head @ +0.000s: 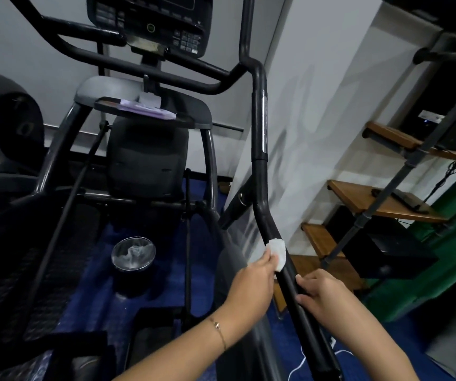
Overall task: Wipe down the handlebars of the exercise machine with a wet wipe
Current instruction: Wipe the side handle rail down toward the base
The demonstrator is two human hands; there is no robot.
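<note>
**Wipe pressed to the right handlebar, other hand steadying it**

The left hand [251,284] has its fingers closed around a small white wet wipe [277,250], pressing it flat against the black handlebar [260,166] just below the bend in the tube. A thin bracelet [218,329] sits on that wrist. The right hand [321,294] is just beside it, lower on the same bar, with its fingers curled onto the tube from the right side; the thumb rests on top. The two hands are near each other but not touching, the wipe above both.

The bar rises from the lower right up past a shiny strip to the console [150,20] of the exercise machine [144,158]. Below the console a small tray [194,122] carries some pale paper. On the blue floor [100,287] between the machine's pedals stands a dark bin [133,257] with a clear liner and crumpled white material inside. To the right, against the white wall [317,105], wooden shelves [358,199] on a metal frame hold dark boxes.
</note>
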